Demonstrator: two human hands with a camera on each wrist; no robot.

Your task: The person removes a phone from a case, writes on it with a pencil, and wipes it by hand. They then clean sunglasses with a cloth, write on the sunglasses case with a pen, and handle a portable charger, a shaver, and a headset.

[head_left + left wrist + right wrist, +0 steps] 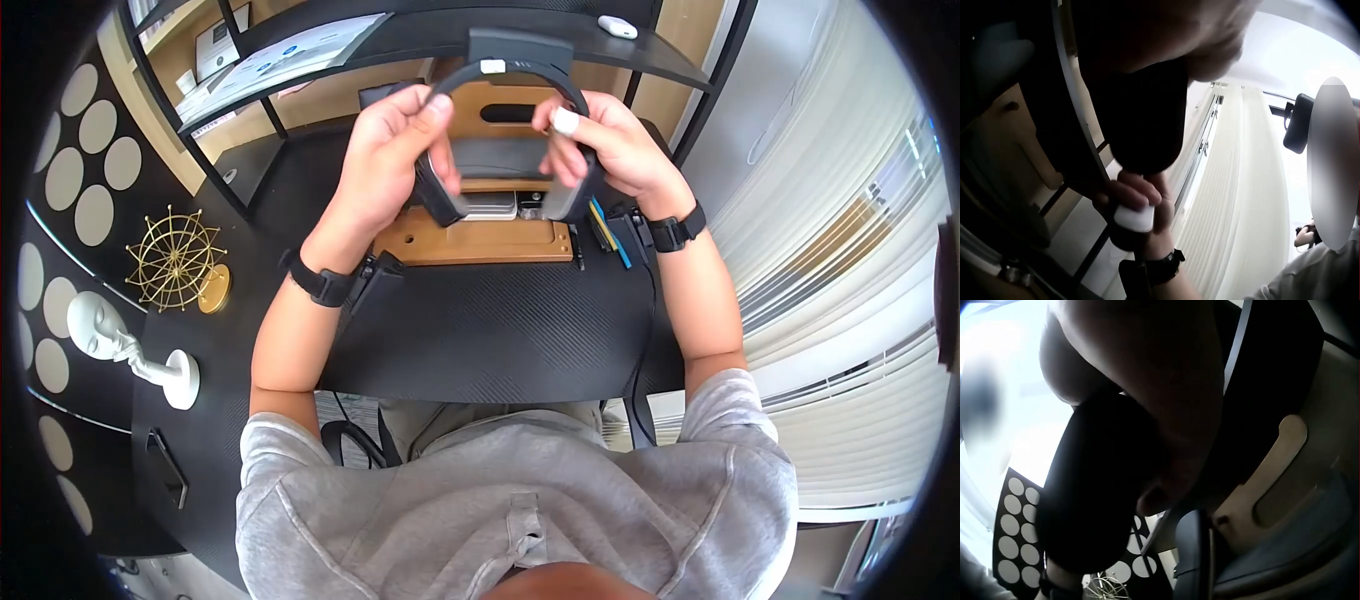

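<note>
Up over the desk, a pair of black over-ear headphones [440, 200] is held by both hands, band arched at the top with a small white label on it. My left hand [385, 150] grips the left side, thumb on the band near the cup. My right hand [618, 145] grips the other side, with a white wrap [565, 122] around its thumb. In the left wrist view a dark oval cup [1147, 125] hangs below the left hand. Another dark cup [1094, 487] fills the middle of the right wrist view.
Behind the headphones stands a wooden holder [480, 243] with a slotted upright. Blue and yellow sticks [612, 235] lie at its right. A gold wheel ornament [175, 258], white face sculpture [180, 380] and phone [166, 468] are on the left. A black shelf [420, 55] spans the back.
</note>
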